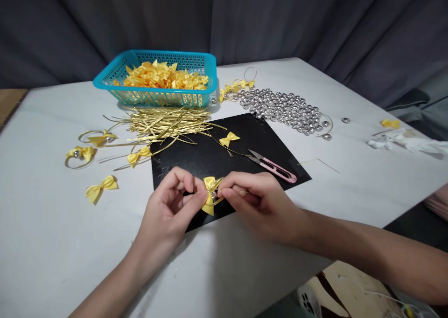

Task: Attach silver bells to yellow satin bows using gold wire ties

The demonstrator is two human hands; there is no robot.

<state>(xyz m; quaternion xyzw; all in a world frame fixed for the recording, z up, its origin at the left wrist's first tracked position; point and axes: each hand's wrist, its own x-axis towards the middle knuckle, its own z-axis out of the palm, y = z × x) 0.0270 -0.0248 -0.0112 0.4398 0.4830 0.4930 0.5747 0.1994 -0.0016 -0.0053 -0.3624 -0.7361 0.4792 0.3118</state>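
Observation:
Between my two hands, over the black mat point(196, 162), is a yellow ribbon bow point(209, 206) with a silver bell at its middle and gold cord looped around it. My left hand point(177, 197) pinches the bow's left side between thumb and finger. From the right, my right hand point(261, 199) has thumb and index finger closed on the gold cord point(219, 200) beside the bell. Its other fingers are curled, so anything inside them is hidden. Pink-handled thread snips point(276, 169) lie on the mat just beyond my right hand, near another yellow bow point(230, 139) on a cord.
A turquoise basket point(161, 94) of yellow bows stands at the back, with a heap of gold cords point(168, 122) before it. Silver bells point(283, 108) spread at back right. Several bows, including a loose bow point(101, 189), lie left. White crumpled material point(409, 141) is far right.

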